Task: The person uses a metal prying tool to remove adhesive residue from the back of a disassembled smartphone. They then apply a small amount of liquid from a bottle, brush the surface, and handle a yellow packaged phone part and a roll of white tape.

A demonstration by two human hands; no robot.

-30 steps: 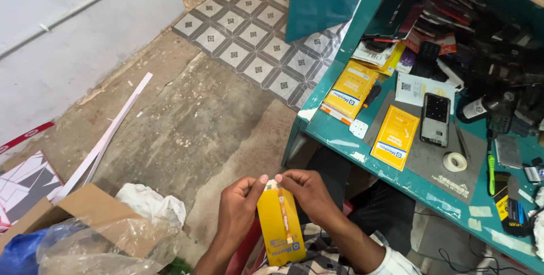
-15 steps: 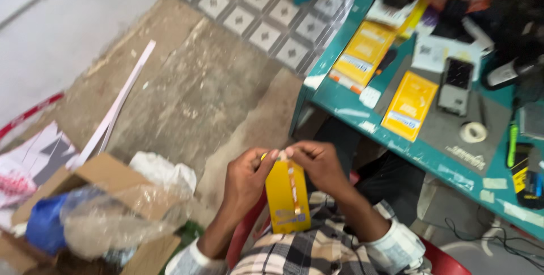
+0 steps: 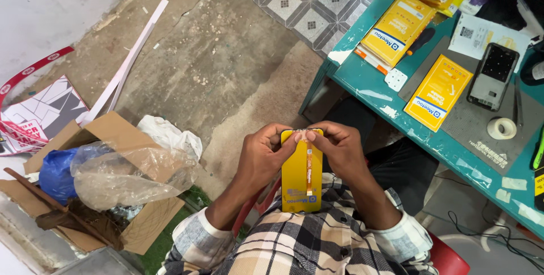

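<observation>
A cardboard box [image 3: 107, 139] of plastic sits on the floor at left. In the lap, left hand [image 3: 262, 153] and right hand [image 3: 339, 149] pinch a yellow packet [image 3: 301, 173] at its top edge. A teal table [image 3: 368, 79] stands at right.

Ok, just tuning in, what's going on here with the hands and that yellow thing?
A seated person holds a flat yellow package upright in front of their chest. The left hand and right hand both pinch its top edge, fingertips meeting at the middle. An orange strip runs down its front. To the right, a teal table carries more yellow packages, a phone and a tape roll. A cardboard box with plastic wrap sits on the floor at left.
</observation>
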